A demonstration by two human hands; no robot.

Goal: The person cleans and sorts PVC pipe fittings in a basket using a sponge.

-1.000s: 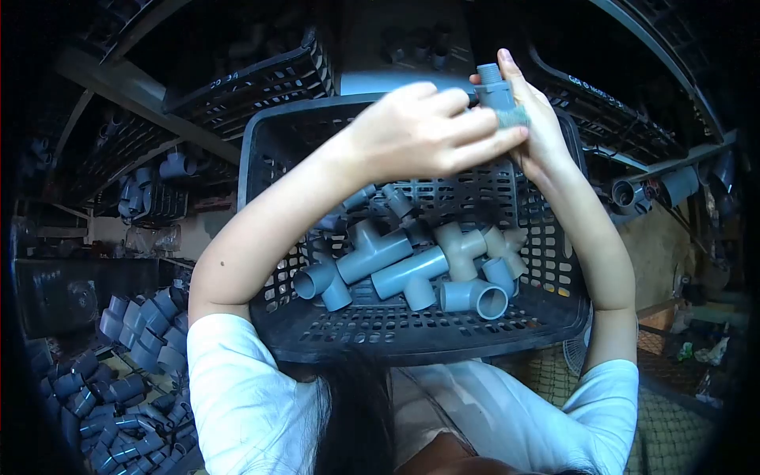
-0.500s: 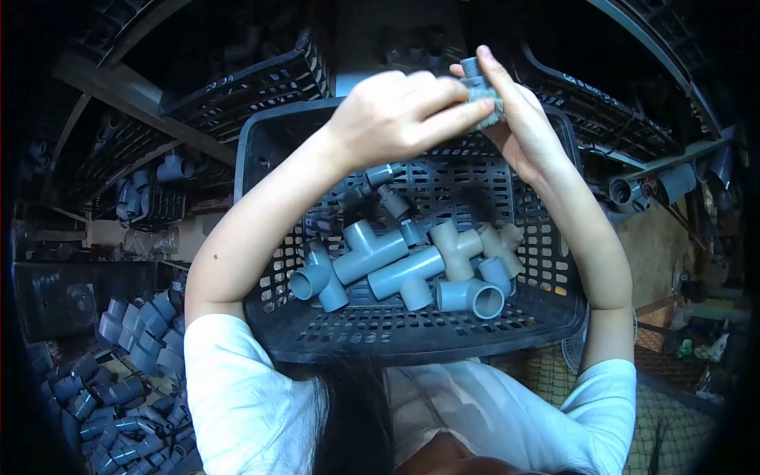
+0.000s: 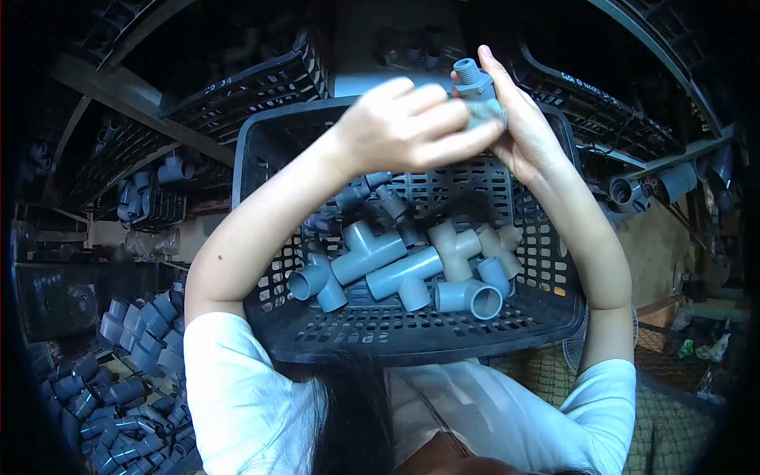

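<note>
Above the far rim of a black perforated crate (image 3: pixel 380 348), my right hand (image 3: pixel 526 127) is closed around a grey fitting (image 3: pixel 473 77) whose threaded end points up, its thumb stretched upward beside it. My left hand (image 3: pixel 412 127), blurred by motion, reaches in from the left with curled fingers. Its fingertips press a greenish textured piece (image 3: pixel 484 115) against the lower part of the fitting; what this piece is cannot be made out. In the crate lie several grey tee fittings (image 3: pixel 368 257) and beige-grey ones (image 3: pixel 455 249).
Black crates on racks (image 3: pixel 245 95) stand at the upper left and upper right. A large heap of grey fittings (image 3: pixel 119 412) lies at the lower left. Pipe pieces (image 3: pixel 673 182) sit on the right shelf. A fan (image 3: pixel 574 348) shows by the right elbow.
My left hand has shifted slightly and uncovers more of the grey fitting, whose threaded end now tilts more toward the camera. My right hand stays nearly in place.
</note>
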